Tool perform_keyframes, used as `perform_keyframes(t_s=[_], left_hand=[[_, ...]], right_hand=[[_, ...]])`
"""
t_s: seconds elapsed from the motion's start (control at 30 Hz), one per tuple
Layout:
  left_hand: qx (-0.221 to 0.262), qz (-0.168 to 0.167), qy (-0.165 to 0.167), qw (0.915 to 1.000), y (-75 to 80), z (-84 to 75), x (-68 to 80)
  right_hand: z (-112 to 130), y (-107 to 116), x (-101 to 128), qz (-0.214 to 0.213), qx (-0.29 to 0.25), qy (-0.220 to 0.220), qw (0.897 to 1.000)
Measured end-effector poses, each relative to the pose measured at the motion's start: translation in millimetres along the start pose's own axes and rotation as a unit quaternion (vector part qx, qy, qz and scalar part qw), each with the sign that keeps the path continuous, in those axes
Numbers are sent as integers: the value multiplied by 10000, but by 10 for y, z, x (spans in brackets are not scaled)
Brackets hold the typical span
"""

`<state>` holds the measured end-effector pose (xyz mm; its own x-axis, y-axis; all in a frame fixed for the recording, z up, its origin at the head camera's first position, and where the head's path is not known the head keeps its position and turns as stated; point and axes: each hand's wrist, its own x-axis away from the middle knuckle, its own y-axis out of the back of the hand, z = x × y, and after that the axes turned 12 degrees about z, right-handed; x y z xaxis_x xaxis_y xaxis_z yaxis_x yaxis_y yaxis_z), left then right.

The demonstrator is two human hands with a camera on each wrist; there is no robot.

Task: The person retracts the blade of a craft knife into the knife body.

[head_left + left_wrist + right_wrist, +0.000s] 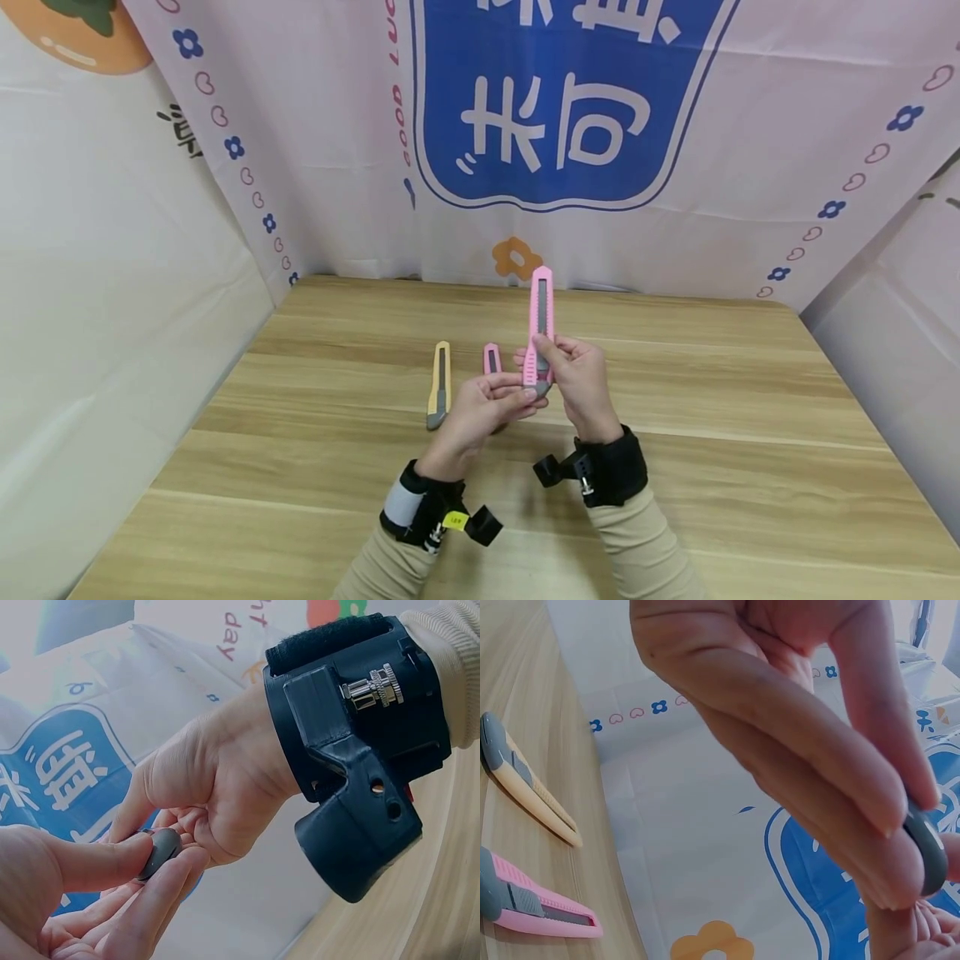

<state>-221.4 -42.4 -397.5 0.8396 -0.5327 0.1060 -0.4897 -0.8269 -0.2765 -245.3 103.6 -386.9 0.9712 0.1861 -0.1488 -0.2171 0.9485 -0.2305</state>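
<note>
In the head view, a pink utility knife (542, 308) stands nearly upright above the table. My right hand (583, 379) holds its body, with the thumb on the front near the grey slider. At the lower end, my left hand (478, 408) pinches the grey cap (156, 855) between thumb and fingers. No extended blade shows. A second pink utility knife (492, 358) lies on the table behind my left hand, which covers much of it. Left of that one lies a yellow utility knife (440, 379). Both lying knives (540, 900) also show in the right wrist view.
The knives lie on a wood-grain table (285, 467). A printed cloth (337, 167) hangs behind its far edge, and pale cloth (105, 317) closes the left side. Black wrist straps with small camera mounts (483, 525) sit on both wrists.
</note>
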Motion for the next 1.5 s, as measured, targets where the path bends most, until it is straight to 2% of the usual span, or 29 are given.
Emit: perform_keyframes(t_s=[0.3,0.7,1.27,1.5], left_hand=[[-65,51,-20,10000,13,-15,2],[-88,65,-18,9999,12,-22,12],[-126,-179,61,9997,1,-34,23],[-449,-178,-67,9988,-29,-49,42]], right_hand=[[0,5,-2,222,4,16,9998],[18,6,9,244,35,-17,9997],[41,7,39,202,-73,-249,9995],[38,-2,31,107,-30,-346,9993]])
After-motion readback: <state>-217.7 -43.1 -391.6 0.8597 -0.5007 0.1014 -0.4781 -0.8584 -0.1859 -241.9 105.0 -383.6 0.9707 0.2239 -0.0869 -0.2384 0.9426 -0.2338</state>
